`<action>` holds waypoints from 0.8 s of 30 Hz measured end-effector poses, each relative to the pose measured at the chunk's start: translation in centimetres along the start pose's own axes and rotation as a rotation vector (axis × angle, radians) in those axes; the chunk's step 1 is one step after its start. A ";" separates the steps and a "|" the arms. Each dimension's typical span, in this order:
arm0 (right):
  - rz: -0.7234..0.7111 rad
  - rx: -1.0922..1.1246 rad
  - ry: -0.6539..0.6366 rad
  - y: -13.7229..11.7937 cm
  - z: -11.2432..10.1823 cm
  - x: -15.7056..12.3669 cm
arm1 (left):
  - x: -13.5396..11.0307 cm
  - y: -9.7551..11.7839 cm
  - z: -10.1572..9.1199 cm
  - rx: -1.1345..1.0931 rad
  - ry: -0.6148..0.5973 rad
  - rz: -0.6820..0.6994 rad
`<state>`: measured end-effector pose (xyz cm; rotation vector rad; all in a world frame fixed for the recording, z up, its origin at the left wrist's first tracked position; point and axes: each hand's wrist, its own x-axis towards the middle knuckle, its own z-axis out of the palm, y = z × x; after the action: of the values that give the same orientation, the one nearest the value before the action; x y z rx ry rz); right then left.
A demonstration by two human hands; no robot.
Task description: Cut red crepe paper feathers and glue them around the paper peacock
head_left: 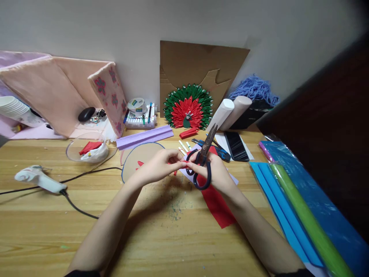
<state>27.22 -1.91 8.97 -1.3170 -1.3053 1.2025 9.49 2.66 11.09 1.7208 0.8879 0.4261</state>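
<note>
My left hand (161, 166) is closed in a pinch on a small red paper piece (184, 164) above the wooden table (86, 227). My right hand (215, 171) grips dark-handled scissors (201, 161), whose blades point up and away. The fingertips of both hands meet at the red piece. A red paper sheet (217, 204) lies under my right wrist. A round cardboard disc (138, 159) with a blue rim lies just behind my left hand.
A white glue gun (39, 179) with a black cord lies at left, near a clear bowl (86, 151). A red-and-green paper fan craft (188, 107) leans on cardboard at the back. Blue and green paper rolls (302, 215) lie at right. Purple folded paper (144, 137), markers, a phone (236, 146).
</note>
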 end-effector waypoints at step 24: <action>-0.075 0.179 0.195 0.9 0.5 0.0 | 0.8 0.2 1.8 -0.232 0.223 0.010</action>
<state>26.82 -1.96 7.96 -1.2125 -1.0733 1.0834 11.29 2.01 10.53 1.4847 0.9486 0.7106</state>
